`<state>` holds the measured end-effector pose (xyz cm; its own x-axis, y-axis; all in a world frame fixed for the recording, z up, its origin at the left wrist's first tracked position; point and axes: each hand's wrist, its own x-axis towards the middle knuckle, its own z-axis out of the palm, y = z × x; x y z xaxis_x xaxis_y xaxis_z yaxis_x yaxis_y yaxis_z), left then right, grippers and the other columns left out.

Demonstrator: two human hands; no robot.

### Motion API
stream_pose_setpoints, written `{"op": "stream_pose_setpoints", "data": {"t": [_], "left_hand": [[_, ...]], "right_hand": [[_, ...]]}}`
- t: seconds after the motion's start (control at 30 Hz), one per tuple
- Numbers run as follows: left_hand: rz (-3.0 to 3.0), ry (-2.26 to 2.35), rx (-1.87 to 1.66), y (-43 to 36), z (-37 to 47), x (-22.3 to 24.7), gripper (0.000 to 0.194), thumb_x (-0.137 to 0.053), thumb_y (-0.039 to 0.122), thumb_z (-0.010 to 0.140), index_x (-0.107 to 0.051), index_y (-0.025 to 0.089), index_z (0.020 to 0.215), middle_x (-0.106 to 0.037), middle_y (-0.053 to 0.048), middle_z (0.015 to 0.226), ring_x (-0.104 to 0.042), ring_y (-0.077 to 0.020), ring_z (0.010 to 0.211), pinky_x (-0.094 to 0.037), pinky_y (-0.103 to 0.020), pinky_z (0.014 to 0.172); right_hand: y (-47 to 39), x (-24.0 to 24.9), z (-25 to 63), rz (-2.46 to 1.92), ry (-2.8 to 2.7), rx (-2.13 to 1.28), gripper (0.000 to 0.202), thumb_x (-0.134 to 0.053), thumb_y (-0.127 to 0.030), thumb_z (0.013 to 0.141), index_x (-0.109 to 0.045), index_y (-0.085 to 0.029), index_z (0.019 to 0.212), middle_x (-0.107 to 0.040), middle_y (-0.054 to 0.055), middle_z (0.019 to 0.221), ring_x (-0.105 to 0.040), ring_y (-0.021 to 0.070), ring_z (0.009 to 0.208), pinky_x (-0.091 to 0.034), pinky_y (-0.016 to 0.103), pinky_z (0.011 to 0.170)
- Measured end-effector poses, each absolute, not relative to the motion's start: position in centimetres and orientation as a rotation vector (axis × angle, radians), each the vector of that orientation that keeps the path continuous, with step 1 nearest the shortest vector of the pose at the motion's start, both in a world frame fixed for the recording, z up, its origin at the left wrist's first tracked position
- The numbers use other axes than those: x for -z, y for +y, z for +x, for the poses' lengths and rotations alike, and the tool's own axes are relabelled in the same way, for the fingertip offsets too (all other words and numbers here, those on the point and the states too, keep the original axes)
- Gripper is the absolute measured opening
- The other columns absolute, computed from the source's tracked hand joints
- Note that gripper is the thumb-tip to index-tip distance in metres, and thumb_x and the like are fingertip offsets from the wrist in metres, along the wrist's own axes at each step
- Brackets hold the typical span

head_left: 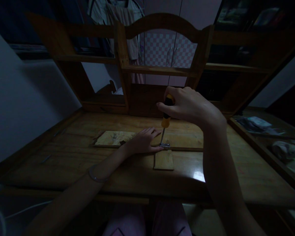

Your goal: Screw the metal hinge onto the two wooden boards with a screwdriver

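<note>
Forearms take up the foreground: the right forearm rises from the lower right of the frame, and the left forearm, with a clear band near the wrist, enters from the lower left. Pink trousers show at bottom centre.

Right grip, right of centre, is closed around the handle of a yellow-and-black screwdriver. The shaft slants down and slightly left from the grip; its tip meets a small metal piece at the near edge of the long board. Left grip, at centre, grasps nothing; it lies spread on the board, thumb against or just beside the metal piece.

Step in hand is judged to be screw work at the metal piece; direction of turn cannot be told. Any further turn calls for a seated tip, downward pressure and a steady board.

Below the metal piece, a small board rests on the wooden surface; contact between the two is unclear. Loose fibrous matter is noted on the long board, left of centre. A shelf unit spans the upper frame.
</note>
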<state>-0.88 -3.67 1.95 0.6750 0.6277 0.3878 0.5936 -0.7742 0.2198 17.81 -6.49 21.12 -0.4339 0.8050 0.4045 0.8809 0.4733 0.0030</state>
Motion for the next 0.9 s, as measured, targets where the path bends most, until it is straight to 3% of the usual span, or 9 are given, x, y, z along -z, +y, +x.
{"op": "stream_pose_setpoints", "data": {"t": [0.1, 0.3, 0.6, 0.9], "left_hand": [[2.797, 1.037, -0.675, -3.65, -0.86, -1.95, 0.069, -0.065, 0.063, 0.084, -0.052, 0.019, 0.135, -0.059, -0.013, 0.124, -0.059, -0.0285, 0.113, -0.049, -0.042, 0.099], [2.81, 1.04, -0.687, -3.61, -0.91, -1.84, 0.071, -0.064, 0.064, 0.084, -0.05, 0.021, 0.138, -0.059, -0.013, 0.122, -0.06, -0.0293, 0.113, -0.049, -0.043, 0.098], [2.801, 1.053, -0.671, -3.55, -0.88, -1.86, 0.069, -0.064, 0.064, 0.083, -0.052, 0.02, 0.136, -0.059, -0.012, 0.122, -0.06, -0.0287, 0.111, -0.051, -0.041, 0.097], [2.831, 1.032, -0.671, -3.72, -0.89, -2.17, 0.068, -0.064, 0.063, 0.085, -0.052, 0.019, 0.136, -0.059, -0.012, 0.121, -0.059, -0.0289, 0.113, -0.049, -0.042, 0.099]], "right_hand": [[-6.48, -21.11, 17.86, -1.433, -2.367, 0.299, 0.041, -0.048, -0.052, 0.092, -0.066, -0.017, 0.104, -0.071, 0.014, 0.095, -0.064, 0.0304, 0.088, -0.045, 0.04, 0.076], [-6.15, -21.12, 18.01, -1.28, -2.455, 0.208, 0.022, -0.054, -0.032, 0.09, -0.067, -0.021, 0.103, -0.071, 0.008, 0.096, -0.064, 0.025, 0.09, -0.044, 0.035, 0.079], [-5.9, -20.26, 17.64, -1.407, -2.291, 0.447, 0.041, -0.049, -0.051, 0.094, -0.066, -0.015, 0.105, -0.069, 0.015, 0.094, -0.063, 0.0303, 0.091, -0.044, 0.041, 0.081], [-5.99, -20.5, 17.56, -1.314, -2.406, 0.256, 0.031, -0.05, -0.037, 0.092, -0.061, -0.018, 0.113, -0.069, 0.011, 0.098, -0.062, 0.0276, 0.095, -0.043, 0.038, 0.085]]}}
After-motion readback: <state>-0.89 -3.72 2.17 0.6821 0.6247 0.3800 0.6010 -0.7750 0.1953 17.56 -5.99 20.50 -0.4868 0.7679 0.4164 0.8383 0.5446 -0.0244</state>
